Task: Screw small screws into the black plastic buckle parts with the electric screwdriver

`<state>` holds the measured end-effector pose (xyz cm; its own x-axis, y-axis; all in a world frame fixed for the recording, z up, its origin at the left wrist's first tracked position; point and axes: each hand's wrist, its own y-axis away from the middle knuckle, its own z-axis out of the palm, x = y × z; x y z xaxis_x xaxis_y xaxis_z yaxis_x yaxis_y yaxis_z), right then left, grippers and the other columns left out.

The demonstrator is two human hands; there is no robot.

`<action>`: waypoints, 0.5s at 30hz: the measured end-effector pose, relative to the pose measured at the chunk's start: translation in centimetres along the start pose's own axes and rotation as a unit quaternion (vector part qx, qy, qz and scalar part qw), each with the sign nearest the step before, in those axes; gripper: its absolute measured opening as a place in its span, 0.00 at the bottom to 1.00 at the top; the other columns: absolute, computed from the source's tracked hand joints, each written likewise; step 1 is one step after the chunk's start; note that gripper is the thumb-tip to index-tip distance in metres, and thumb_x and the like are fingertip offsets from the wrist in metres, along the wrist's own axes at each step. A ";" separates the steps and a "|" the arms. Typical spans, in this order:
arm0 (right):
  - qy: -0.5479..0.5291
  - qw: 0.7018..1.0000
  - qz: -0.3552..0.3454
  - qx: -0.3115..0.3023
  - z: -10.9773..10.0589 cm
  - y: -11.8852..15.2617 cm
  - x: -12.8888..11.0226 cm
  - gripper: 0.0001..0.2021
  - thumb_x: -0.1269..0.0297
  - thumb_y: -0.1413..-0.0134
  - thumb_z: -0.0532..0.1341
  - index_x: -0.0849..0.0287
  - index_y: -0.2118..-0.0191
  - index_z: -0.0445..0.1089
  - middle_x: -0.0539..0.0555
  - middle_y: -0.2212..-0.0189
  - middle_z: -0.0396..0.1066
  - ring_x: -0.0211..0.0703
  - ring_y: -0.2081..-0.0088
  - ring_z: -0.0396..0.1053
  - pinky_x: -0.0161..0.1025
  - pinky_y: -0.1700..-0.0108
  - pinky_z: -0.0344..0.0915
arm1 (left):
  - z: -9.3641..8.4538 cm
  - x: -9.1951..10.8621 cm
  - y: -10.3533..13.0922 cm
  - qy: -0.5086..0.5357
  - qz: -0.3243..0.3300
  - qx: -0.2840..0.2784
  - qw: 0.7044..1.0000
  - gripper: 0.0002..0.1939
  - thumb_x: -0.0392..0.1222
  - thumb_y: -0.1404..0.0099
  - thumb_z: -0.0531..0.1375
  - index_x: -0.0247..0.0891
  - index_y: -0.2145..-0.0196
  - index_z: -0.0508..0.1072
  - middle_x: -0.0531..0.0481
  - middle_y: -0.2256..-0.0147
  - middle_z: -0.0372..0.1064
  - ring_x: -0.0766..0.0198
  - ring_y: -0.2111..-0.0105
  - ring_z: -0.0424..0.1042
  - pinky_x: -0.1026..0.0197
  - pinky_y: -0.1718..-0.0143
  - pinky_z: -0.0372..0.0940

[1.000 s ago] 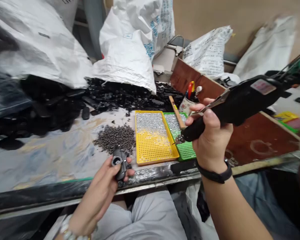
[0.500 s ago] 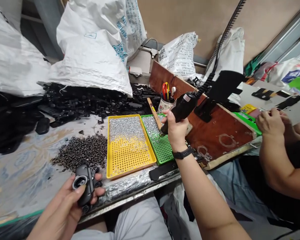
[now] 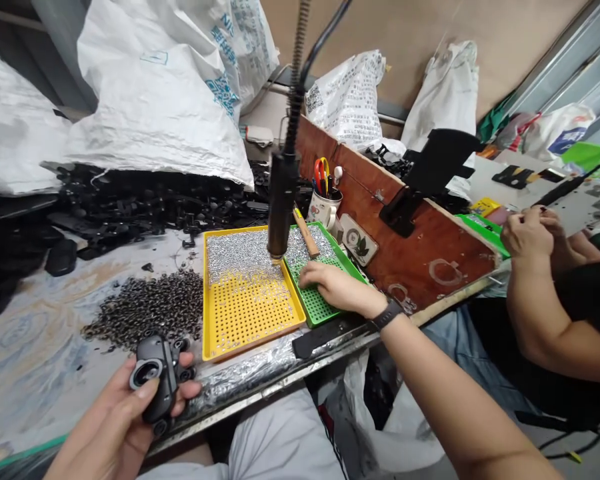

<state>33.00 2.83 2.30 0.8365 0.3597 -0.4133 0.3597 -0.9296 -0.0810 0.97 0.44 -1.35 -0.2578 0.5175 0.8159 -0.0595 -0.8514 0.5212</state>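
Note:
My left hand (image 3: 125, 407) is closed around a black plastic part (image 3: 155, 387) with a round ring on its face and small wheels along its sides. The thumb presses at the ring. Over at the green perforated tray (image 3: 325, 313), my right hand (image 3: 330, 285) reaches down with bent fingers among small silvery metal pieces (image 3: 293, 245). Its fingertips look drawn together, but anything between them is too small to make out. A black electric screwdriver (image 3: 283, 207) hangs upright from a coiled spring just left of that hand, its tip above the yellow tray's edge.
A yellow perforated tray (image 3: 255, 343) of silvery pieces adjoins the green one. Left of it lies a heap of dark small parts (image 3: 150, 307). A wooden-handled tool (image 3: 306, 233) lies across the green tray, near a mug (image 3: 325, 207). A brown board (image 3: 420, 260) separates a co-worker's hands (image 3: 530, 233).
My right hand has let go of the electric screwdriver and come down into the green tray. The screwdriver now hangs free, further left. My left hand keeps its hold on the black part.

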 end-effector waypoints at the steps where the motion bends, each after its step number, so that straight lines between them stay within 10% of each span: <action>1: 0.002 1.000 0.003 -0.015 -0.6 0.7 0.0 0.24 0.88 0.63 0.46 0.61 0.67 0.73 0.55 0.63 0.71 0.40 0.58 0.69 0.41 0.51 0.65 | -0.1 0.0 0.0 0.001 -0.003 0.003 1.000 0.15 0.43 0.53 0.66 0.45 0.65 0.72 0.54 0.61 0.75 0.61 0.69 0.71 0.67 0.73 0.69; 8: 0.034 0.998 0.014 0.043 0.0 1.0 -0.7 0.29 0.87 0.60 0.46 0.62 0.52 0.69 0.60 0.47 0.65 0.44 0.45 0.62 0.45 0.42 0.59 | 0.1 0.2 0.0 -0.008 0.014 -0.010 1.000 0.11 0.41 0.49 0.63 0.44 0.65 0.71 0.55 0.62 0.75 0.62 0.68 0.71 0.69 0.73 0.68; 12: 0.020 0.999 0.044 -0.007 0.2 1.9 -1.4 0.24 0.86 0.59 0.47 0.62 0.61 0.73 0.59 0.51 0.69 0.46 0.49 0.67 0.46 0.45 0.63 | -0.3 -0.1 -0.2 -0.010 0.007 -0.021 1.000 0.14 0.44 0.48 0.64 0.43 0.63 0.69 0.52 0.60 0.74 0.63 0.68 0.71 0.69 0.71 0.69; 15: 0.000 0.995 0.065 0.071 -1.4 3.5 -2.9 0.20 0.84 0.56 0.49 0.59 0.65 0.73 0.56 0.55 0.71 0.47 0.52 0.69 0.49 0.47 0.64 | -0.5 -0.1 -0.4 -0.014 0.026 -0.042 0.999 0.20 0.48 0.52 0.67 0.42 0.63 0.67 0.49 0.60 0.73 0.63 0.69 0.71 0.69 0.72 0.70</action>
<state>32.45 -1.37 4.45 0.8725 0.2358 -0.4280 0.1861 -0.9702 -0.1552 0.55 0.67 -1.82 -0.2362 0.4738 0.8484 -0.1271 -0.8807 0.4564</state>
